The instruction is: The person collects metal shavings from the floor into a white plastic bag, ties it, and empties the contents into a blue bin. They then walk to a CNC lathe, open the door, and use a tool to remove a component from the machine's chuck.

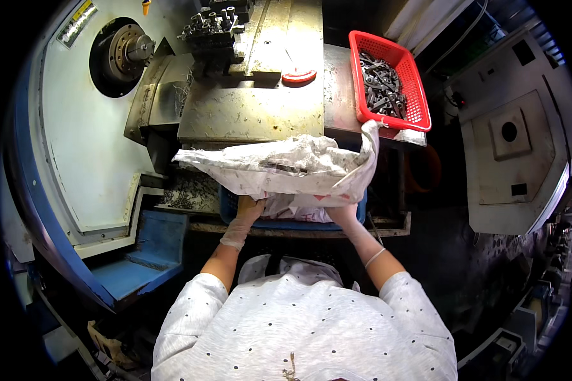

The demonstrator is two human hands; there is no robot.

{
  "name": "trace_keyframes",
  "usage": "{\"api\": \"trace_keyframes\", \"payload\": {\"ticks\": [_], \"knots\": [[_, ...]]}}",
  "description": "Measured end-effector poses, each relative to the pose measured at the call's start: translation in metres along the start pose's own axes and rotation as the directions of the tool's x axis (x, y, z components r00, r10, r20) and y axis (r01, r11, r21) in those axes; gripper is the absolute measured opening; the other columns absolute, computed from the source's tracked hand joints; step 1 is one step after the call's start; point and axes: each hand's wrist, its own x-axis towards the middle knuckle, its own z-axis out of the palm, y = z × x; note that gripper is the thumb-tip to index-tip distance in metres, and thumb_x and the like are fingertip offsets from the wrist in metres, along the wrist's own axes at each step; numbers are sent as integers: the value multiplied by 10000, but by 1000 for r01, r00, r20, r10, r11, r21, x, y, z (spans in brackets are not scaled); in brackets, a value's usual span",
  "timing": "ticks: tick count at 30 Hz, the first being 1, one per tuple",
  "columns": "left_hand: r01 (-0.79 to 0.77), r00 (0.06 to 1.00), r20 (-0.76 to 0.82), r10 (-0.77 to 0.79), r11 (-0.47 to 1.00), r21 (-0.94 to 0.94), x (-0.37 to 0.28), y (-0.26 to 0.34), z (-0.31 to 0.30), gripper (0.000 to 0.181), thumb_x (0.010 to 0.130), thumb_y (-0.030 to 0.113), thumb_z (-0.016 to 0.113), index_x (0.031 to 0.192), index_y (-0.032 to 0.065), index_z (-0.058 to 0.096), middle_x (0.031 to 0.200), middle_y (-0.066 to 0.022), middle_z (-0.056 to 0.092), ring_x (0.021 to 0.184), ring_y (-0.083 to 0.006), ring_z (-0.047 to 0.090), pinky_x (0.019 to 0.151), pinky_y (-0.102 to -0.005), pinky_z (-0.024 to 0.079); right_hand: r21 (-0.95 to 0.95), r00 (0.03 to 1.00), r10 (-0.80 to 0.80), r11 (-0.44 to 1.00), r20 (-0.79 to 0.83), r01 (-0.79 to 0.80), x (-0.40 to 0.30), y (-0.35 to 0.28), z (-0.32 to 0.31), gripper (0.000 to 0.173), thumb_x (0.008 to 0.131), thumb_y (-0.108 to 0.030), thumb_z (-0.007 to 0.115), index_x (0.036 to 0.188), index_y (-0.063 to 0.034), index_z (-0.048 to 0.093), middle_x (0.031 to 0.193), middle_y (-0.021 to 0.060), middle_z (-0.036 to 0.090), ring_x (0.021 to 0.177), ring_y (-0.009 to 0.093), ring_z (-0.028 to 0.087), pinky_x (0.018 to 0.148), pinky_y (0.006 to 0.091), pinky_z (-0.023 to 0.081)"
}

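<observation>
A dirty white woven plastic sack (286, 176) stretches across the space before me, over a blue plastic basket (293, 225). My left hand (251, 208) is at the sack's lower left edge, its fingers mostly hidden beneath it; a thin translucent glove covers this hand and wrist. Under the lower right part of the sack is my right hand (342, 213), with its fingers out of sight. Both forearms reach forward. Whether either hand grips the sack cannot be seen. The sack's right corner rises to the near rim of a red plastic basket (417, 95) of metal parts (383, 85).
Beyond the sack lies a lathe's metal carriage (252, 114), with a red-handled hook tool (299, 76) on it. A tool post (214, 35) stands at the back, the spindle chuck (136, 50) at left. A blue metal ledge (143, 271) juts out at lower left.
</observation>
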Motion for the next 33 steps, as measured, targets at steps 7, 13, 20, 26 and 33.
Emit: {"api": "trace_keyframes", "payload": {"ticks": [7, 13, 20, 26, 33], "knots": [[214, 943, -117, -311, 838, -502, -5, 5, 11, 429, 749, 257, 523, 1053, -26, 418, 972, -178, 508, 904, -272, 481, 774, -299, 352, 10, 914, -77, 997, 399, 80, 18, 9, -16, 380, 640, -333, 547, 967, -141, 521, 867, 105, 564, 808, 281, 527, 670, 345, 429], [223, 833, -165, -528, 594, -773, 6, -2, -10, 417, 756, 269, 523, 987, -71, 448, 885, -139, 539, 743, -165, 496, 638, -282, 387, -163, 890, 70, 987, 451, 5, -31, -73, -71, 291, 645, -217, 548, 905, -90, 520, 840, 140, 550, 789, 296, 518, 658, 351, 426], [-38, 761, -66, -646, 58, -998, -8, -95, 12, 274, 744, 83, 514, 985, -29, 448, 917, -98, 509, 807, -177, 469, 710, -279, 382, -192, 887, 52, 981, 459, 41, -24, -118, -76, 259, 646, -297, 522, 666, -42, 569, 630, 176, 545, 645, 328, 539, 573, 389, 431], [224, 887, -65, -458, 549, -805, -13, -72, 23, 348, 793, 191, 452, 1087, 19, 385, 1052, -84, 448, 917, -190, 429, 791, -299, 346, -55, 772, 190, 979, 606, -197, -23, -71, -66, 302, 650, -339, 540, 736, -52, 571, 709, 175, 556, 726, 324, 528, 625, 371, 420], [272, 859, 15, -512, 430, -861, -16, -190, 29, 348, 816, 258, 393, 1075, 27, 419, 1030, -81, 466, 931, -196, 443, 781, -303, 358, 319, 803, -50, 931, 594, -179, -30, -37, -36, 386, 641, -435, 535, 756, -70, 582, 739, 173, 560, 748, 326, 526, 644, 362, 418]]}}
